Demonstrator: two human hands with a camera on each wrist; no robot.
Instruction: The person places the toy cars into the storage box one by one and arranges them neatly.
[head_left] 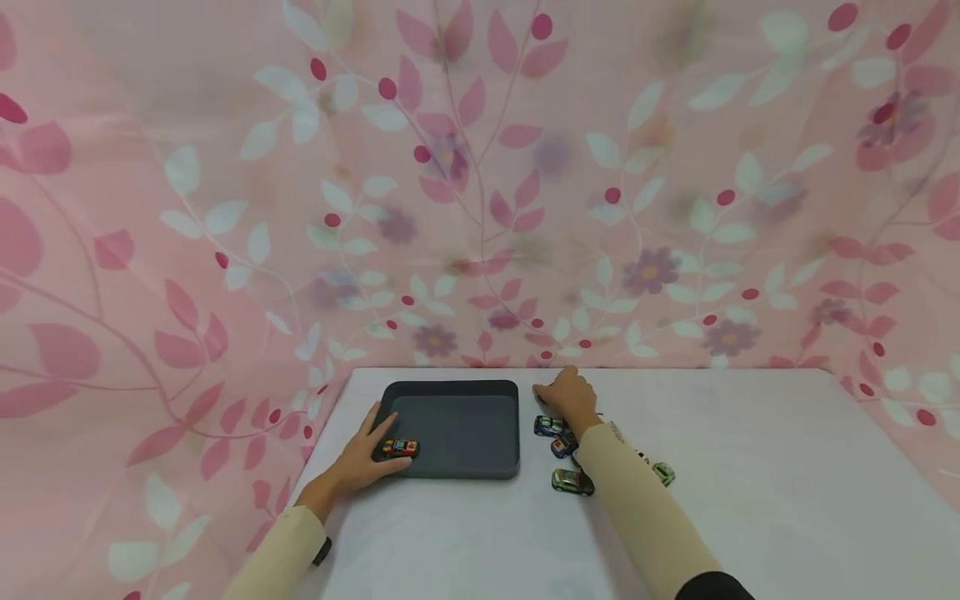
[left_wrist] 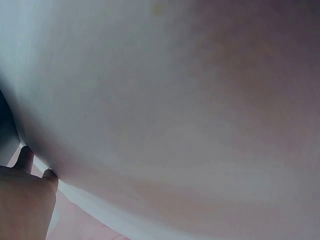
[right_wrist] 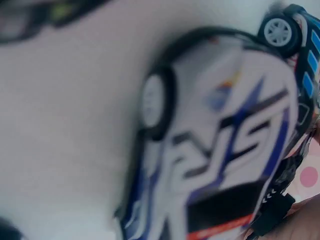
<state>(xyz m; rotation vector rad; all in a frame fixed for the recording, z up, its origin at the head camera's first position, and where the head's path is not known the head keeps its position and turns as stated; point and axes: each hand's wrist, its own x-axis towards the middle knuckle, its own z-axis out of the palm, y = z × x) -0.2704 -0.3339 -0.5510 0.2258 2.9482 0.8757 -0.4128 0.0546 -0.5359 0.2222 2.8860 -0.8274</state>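
Tray (head_left: 472,433) at lower centre of the head view, a red toy car (head_left: 401,448) in its lower left; my left hand (head_left: 360,462) spreads over that side. Farther right, my right hand (head_left: 572,398) is near other toy cars (head_left: 570,482); I cannot tell its grip. Left wrist: that hand, lower left. Right wrist: white toy car (right_wrist: 225,130), centre.

Mostly pale tabletop (left_wrist: 150,110); left hand (left_wrist: 25,202) lower left; dark tray (left_wrist: 6,130) above it; pink backdrop (left_wrist: 75,224) at bottom

Matt tray (head_left: 465,429), glossy toy cars (head_left: 572,482), smooth tabletop (head_left: 787,467)
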